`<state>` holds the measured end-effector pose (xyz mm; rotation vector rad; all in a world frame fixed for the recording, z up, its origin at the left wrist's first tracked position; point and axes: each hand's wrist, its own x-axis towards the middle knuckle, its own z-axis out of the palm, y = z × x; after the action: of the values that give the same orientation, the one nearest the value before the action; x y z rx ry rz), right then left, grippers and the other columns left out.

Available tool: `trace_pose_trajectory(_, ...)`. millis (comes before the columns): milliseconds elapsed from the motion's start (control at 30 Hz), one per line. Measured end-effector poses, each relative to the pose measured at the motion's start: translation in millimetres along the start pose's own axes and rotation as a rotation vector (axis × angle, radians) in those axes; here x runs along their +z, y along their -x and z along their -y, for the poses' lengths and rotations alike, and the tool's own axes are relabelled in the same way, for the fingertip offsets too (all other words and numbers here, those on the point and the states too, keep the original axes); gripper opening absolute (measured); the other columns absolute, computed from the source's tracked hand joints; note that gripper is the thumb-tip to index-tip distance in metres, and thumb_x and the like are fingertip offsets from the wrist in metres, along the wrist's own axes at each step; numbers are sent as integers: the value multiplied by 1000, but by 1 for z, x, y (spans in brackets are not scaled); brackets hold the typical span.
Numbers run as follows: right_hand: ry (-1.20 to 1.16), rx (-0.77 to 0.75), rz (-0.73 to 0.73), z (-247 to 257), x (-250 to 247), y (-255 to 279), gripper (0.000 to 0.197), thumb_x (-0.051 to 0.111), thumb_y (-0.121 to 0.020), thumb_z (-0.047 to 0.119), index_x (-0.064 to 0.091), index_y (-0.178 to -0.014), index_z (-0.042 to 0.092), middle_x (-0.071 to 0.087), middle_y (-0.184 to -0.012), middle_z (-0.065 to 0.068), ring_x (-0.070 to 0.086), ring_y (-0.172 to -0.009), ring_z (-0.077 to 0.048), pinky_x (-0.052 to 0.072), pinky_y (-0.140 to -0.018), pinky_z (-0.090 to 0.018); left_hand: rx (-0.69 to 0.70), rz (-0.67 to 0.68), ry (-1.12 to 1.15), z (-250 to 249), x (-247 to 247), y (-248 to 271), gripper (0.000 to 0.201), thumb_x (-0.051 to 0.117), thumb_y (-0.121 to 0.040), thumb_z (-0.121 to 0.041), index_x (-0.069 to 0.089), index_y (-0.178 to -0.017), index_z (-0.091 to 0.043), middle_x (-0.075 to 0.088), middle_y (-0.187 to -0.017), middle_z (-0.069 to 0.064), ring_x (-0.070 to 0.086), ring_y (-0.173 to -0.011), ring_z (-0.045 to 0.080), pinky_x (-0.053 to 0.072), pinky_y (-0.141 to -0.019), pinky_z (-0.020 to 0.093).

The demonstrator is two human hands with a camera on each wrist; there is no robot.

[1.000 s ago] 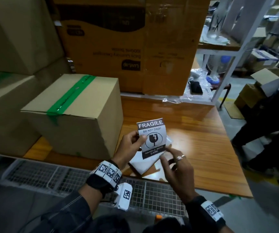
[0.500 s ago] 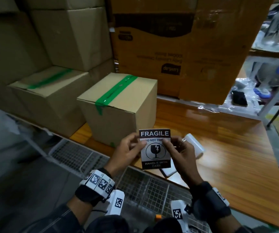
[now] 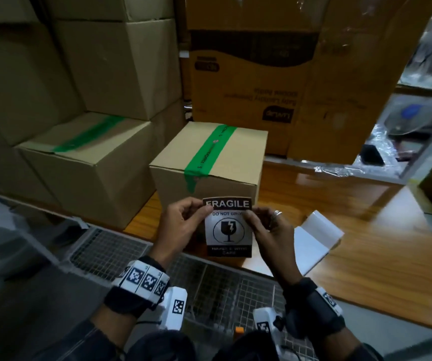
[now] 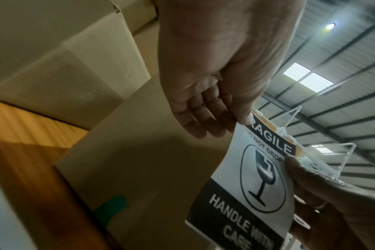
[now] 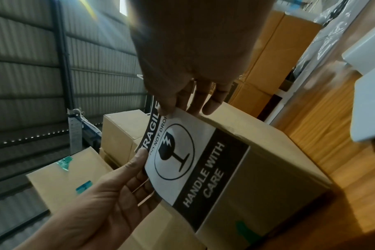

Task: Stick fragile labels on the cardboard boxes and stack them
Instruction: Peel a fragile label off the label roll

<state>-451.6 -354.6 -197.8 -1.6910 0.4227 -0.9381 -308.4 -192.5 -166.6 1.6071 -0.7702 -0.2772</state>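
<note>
A black and white FRAGILE label (image 3: 227, 227) is held upright in front of the near side of a small cardboard box (image 3: 211, 157) sealed with green tape. My left hand (image 3: 183, 225) pinches the label's upper left edge and my right hand (image 3: 267, 227) pinches its upper right edge. In the left wrist view the label (image 4: 255, 182) hangs just off the box face (image 4: 139, 152). In the right wrist view the label (image 5: 188, 160) lies close against the box side (image 5: 268, 169); I cannot tell whether it touches.
The box stands on a wooden table (image 3: 340, 204). White label backing sheets (image 3: 314, 241) lie to its right. Taped cardboard boxes (image 3: 84, 162) are stacked at the left, and a large printed carton (image 3: 251, 74) stands behind. A wire mesh shelf (image 3: 209, 282) runs below the table edge.
My right hand came up from the backing sheets to pinch the label's right edge. Both hands carried the label left and forward to the box's near side.
</note>
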Motion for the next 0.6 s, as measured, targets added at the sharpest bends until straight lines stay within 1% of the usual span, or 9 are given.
trace_pose_trajectory(100,-12,18,-58,5,14,-2,10,67,-98,19,72,-100,10,76,-94,-1,74,-87,-12,59,-67,-23,72,-4,-71,4,-11,-17,13,77,-89,-24,75,-101,-18,77,-93,-4,73,-89,7,61,-80,28)
trace_pose_trajectory(133,4,18,-88,6,17,-3,11,67,-99,20,73,-99,10,76,-94,-1,74,-87,-12,58,-66,-22,97,-5,-98,6,-13,-22,14,78,-89,-25,74,-101,-21,77,-92,-6,72,-89,3,59,-79,23)
trace_pose_trajectory(200,52,19,-151,7,23,-4,13,68,-98,21,74,-99,10,76,-94,0,73,-87,-10,58,-66,-23,134,-7,-147,11,-15,-31,13,78,-89,-28,73,-100,-24,76,-91,-9,71,-86,0,59,-76,21)
trace_pose_trajectory(267,78,20,-198,5,27,-5,14,69,-98,22,75,-99,10,76,-95,-1,73,-87,-8,58,-66,-23,169,-8,-205,15,-16,-37,12,76,-91,-31,73,-99,-23,75,-90,-11,70,-85,-2,60,-74,24)
trace_pose_trajectory(333,109,25,-237,4,29,-7,14,69,-97,23,76,-100,10,77,-94,0,72,-87,-8,60,-67,-25,195,-7,-256,17,-15,-43,13,73,-93,-34,73,-101,-24,75,-93,-12,69,-86,-3,61,-73,25)
trace_pose_trajectory(400,139,27,-271,4,30,-10,14,70,-97,24,76,-100,12,77,-94,1,72,-88,-10,62,-69,-28,211,-2,-288,17,-14,-47,13,70,-94,-35,72,-103,-25,74,-96,-11,68,-88,-3,60,-72,23)
trace_pose_trajectory(533,191,31,-312,2,34,-14,15,71,-97,29,77,-99,15,76,-93,4,71,-89,-10,62,-71,-32,244,-20,-315,18,-12,-53,16,70,-94,-35,72,-105,-22,74,-95,-8,67,-86,-3,56,-68,17)
trace_pose_trajectory(600,194,33,-327,1,35,-14,16,71,-96,31,77,-97,16,76,-92,5,71,-88,-11,62,-71,-36,254,-35,-314,18,-11,-55,16,71,-94,-35,73,-103,-22,75,-93,-8,68,-85,-2,56,-67,17)
